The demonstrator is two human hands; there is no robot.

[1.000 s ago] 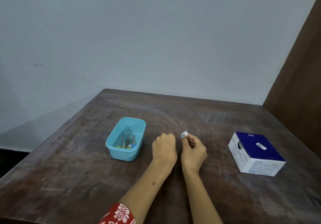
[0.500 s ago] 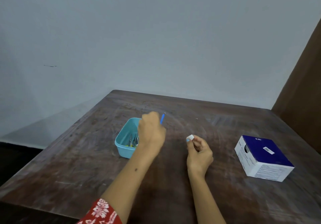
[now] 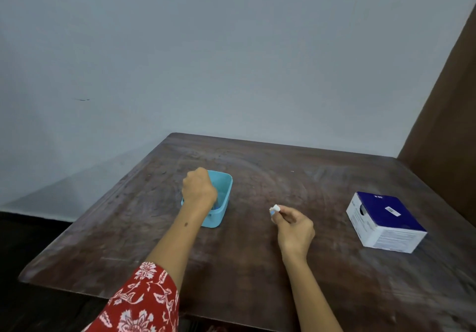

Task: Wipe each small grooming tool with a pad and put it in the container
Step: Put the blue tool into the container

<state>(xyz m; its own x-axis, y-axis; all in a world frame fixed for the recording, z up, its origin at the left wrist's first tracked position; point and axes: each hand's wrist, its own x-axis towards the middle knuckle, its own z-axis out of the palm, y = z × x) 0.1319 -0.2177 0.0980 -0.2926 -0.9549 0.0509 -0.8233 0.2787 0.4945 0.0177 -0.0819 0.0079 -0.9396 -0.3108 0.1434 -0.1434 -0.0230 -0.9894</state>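
Reaching over the blue container (image 3: pixel 221 197), left hand (image 3: pixel 198 190) is curled, knuckles up; whether it grips a tool I cannot tell. Half a second ago it held a blue-handled tool just short of the rim. Right hand (image 3: pixel 293 226) pinches the white pad (image 3: pixel 275 208) mid-counter (image 3: pixel 257 267), as before. Blue-and-white box (image 3: pixel 383 222) far right; its label print is unreadable.
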